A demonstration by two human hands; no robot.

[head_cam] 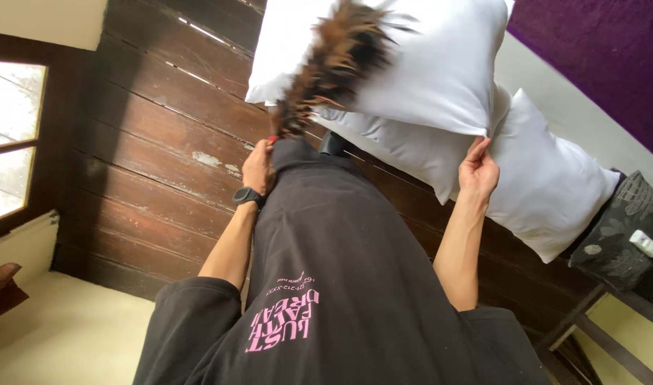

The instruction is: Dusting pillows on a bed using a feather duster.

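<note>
View is flipped, my torso and black shirt (340, 285) fill the middle. Left hand (258, 168), watch (246, 196) on the wrist, grip closed around the feather duster (333, 64) handle; brown feathers lie up against the top white pillow (426, 64). Right hand (479, 171) pinches the lower edge of that same pillow, fingers (476, 151) curled on the fabric.

Around it: a second white pillow (412, 153) sits just behind the first, touching it, and a third white pillow (547, 185) is beside that one. All three lean at the dark wood plank wall (162, 142). Purple bedding (597, 50) at the far edge past the pillows. Dark patterned cushion (618, 228) with a small white object (645, 243) on it, just beside the third pillow. Window (9, 135) at the side, pale floor (63, 335) below it.

Obstruction: shirt hides the duster handle below my fist and most of the space between my arms.
</note>
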